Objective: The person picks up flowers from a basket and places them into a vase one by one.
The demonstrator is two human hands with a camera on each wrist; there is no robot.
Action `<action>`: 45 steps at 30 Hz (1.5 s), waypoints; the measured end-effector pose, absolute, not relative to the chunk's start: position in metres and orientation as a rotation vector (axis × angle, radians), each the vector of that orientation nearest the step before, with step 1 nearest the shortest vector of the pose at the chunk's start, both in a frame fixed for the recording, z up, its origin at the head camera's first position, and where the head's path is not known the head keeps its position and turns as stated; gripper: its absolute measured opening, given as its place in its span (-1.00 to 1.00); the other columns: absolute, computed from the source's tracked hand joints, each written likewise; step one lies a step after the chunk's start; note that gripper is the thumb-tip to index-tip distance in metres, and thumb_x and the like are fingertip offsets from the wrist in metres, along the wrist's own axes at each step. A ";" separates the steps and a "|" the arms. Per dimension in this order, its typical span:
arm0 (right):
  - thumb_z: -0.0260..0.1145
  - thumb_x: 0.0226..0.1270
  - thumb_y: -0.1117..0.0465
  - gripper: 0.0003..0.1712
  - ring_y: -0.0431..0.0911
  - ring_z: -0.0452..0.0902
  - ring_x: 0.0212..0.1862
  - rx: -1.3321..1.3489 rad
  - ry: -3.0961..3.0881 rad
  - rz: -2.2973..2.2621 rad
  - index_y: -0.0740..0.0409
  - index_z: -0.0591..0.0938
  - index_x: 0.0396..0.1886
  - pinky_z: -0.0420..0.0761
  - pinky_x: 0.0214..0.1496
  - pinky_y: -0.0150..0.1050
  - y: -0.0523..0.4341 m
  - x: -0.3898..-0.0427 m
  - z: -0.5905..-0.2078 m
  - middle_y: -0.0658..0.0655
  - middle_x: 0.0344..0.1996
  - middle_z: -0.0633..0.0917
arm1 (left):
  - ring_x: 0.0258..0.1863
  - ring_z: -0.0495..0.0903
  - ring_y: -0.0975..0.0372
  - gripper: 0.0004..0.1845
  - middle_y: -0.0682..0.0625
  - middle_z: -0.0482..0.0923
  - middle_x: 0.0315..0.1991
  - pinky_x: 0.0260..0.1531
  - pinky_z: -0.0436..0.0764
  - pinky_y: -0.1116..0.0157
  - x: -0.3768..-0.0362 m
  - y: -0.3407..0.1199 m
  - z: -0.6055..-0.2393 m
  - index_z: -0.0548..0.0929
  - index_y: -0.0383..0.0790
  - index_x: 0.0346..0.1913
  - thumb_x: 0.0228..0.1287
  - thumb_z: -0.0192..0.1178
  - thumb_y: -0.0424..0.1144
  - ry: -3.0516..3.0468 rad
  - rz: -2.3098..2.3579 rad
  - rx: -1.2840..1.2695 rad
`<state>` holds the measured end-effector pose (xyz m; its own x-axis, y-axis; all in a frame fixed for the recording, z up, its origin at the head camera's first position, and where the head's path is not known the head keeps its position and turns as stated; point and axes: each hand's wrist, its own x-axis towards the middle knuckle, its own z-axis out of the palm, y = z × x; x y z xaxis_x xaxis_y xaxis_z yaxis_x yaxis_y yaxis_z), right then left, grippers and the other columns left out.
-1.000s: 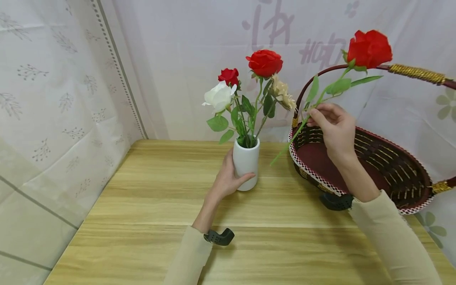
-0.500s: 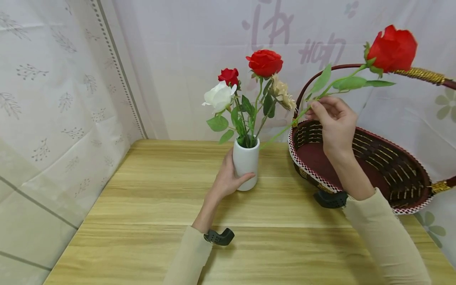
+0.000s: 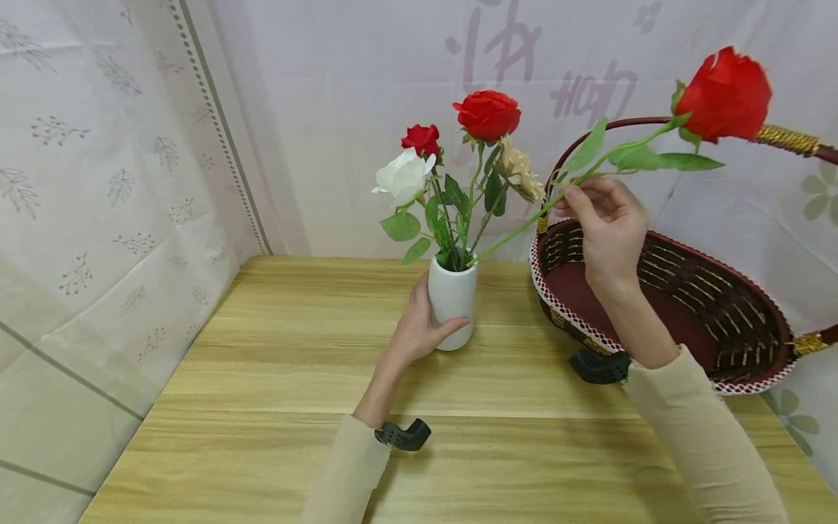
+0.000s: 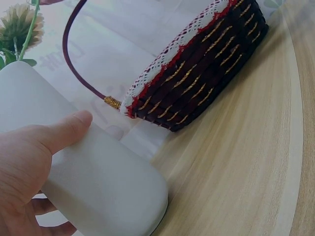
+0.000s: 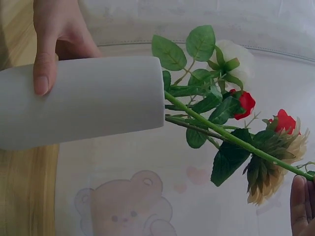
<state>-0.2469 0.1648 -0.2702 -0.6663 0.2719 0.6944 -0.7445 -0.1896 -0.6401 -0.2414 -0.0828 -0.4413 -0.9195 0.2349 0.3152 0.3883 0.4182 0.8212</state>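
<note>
A white vase (image 3: pixel 453 302) stands upright on the wooden table, gripped round its side by my left hand (image 3: pixel 420 324), thumb across the front. Out of it rise a white rose (image 3: pixel 402 178), a small red rose (image 3: pixel 421 140), a larger red rose (image 3: pixel 487 116) and a beige flower (image 3: pixel 519 171). My right hand (image 3: pixel 612 229) pinches the green stem of another red rose (image 3: pixel 727 94), tilted with its bloom up to the right. In the right wrist view that rose's stem (image 5: pixel 246 146) reaches the vase mouth; its tip is hidden there.
A dark woven basket (image 3: pixel 713 306) with a white lace rim stands on the right, behind my right forearm. Its handle (image 3: pixel 762 135) arches up at the back. Printed curtains (image 3: pixel 340 145) hang behind and to the left of the wooden table (image 3: pixel 294 364).
My right hand has moved slightly left and the held rose has tipped further over to the right. Its stem end has come from beside the basket to the vase mouth. My left hand stays put.
</note>
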 end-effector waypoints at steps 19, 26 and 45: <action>0.33 0.32 0.52 -0.93 -0.06 0.70 -0.41 0.620 -1.493 1.830 0.55 0.64 -0.30 0.70 -0.23 -0.23 0.149 -0.248 -0.295 0.22 -0.44 0.73 | 0.32 0.33 0.00 0.17 -0.20 0.15 0.46 0.26 0.40 -0.06 -0.243 -0.083 -0.442 -0.11 -0.17 0.61 0.17 0.50 0.00 -2.515 -1.518 -0.569; 0.30 0.31 0.54 -0.92 -0.02 0.70 -0.40 0.620 -1.493 1.854 0.58 0.61 -0.28 0.71 -0.22 -0.22 0.144 -0.249 -0.302 0.27 -0.41 0.71 | 0.32 0.33 0.02 0.16 -0.18 0.16 0.45 0.26 0.41 -0.05 -0.243 -0.083 -0.441 -0.11 -0.16 0.61 0.17 0.49 0.00 -2.515 -1.516 -0.574; 0.29 0.31 0.57 -0.93 -0.09 0.70 -0.42 0.634 -1.525 1.820 0.43 0.66 -0.35 0.70 -0.23 -0.26 0.130 -0.250 -0.321 0.20 -0.46 0.71 | 0.32 0.33 0.02 0.16 -0.18 0.15 0.46 0.26 0.41 -0.05 -0.243 -0.083 -0.441 -0.11 -0.16 0.61 0.17 0.50 -0.01 -2.510 -1.521 -0.574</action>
